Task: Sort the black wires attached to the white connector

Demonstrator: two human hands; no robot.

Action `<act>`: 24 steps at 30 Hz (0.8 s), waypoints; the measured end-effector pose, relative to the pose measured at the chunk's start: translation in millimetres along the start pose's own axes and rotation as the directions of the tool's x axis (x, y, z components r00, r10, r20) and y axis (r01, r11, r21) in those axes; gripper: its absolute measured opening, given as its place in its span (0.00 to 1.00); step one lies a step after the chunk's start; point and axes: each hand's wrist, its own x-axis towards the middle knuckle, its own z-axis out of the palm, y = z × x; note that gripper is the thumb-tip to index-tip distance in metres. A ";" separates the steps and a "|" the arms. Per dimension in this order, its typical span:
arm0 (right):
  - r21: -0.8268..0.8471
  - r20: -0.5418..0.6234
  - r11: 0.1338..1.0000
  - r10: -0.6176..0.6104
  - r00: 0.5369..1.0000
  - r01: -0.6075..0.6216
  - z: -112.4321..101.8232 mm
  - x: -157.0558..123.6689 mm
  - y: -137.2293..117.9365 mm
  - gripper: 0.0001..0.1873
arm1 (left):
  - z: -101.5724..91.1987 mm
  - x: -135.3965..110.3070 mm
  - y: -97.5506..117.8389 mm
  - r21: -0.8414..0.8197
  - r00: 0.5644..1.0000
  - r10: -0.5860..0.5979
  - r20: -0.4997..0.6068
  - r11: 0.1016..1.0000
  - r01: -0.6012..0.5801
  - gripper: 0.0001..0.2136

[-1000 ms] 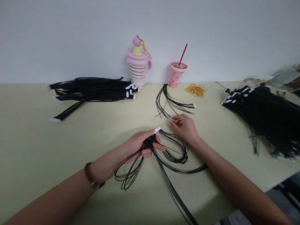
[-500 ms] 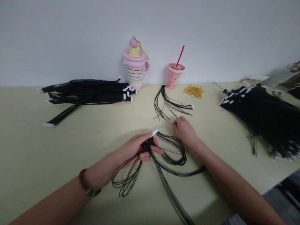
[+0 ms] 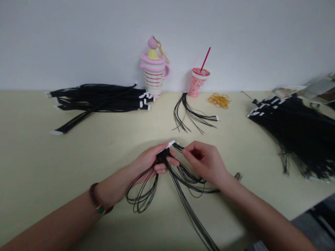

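My left hand (image 3: 159, 158) is closed around a bundle of thin black wires (image 3: 188, 209), whose white connector (image 3: 170, 144) points up past the thumb. Loops of the wires hang out on both sides of the fingers, and straight strands run down toward the front edge. Just right of the connector, my right hand (image 3: 205, 160) is in a pinch on a thin black wire; its fingertips partly hide the wire. A loose group of black wires (image 3: 190, 111) with white ends lies on the table beyond the hands.
Black cable bundles with white ends lie in a pile (image 3: 102, 99) at back left and a larger pile (image 3: 298, 132) at right. A pink-lidded cup (image 3: 153, 78), a drink cup with a red straw (image 3: 198, 83) and yellow rubber bands (image 3: 219, 100) sit near the wall.
My right hand has come left and slightly down, from beside the loose wires to the white connector. My left hand keeps its hold on the bundle. The view has shifted slightly.
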 end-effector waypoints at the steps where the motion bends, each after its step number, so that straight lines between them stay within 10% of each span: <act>1: -0.035 0.024 0.999 -0.015 1.000 0.015 7.5 -1.3 2.2 0.09 | 0.0 -0.1 -0.4 0.000 1.000 0.008 -0.004 1.000 -0.008 0.14; 24: -0.083 0.042 0.996 -0.041 0.998 0.044 21.5 -1.3 11.0 0.10 | 12.7 -2.6 1.2 -0.018 0.998 -0.051 -0.038 0.999 0.051 0.16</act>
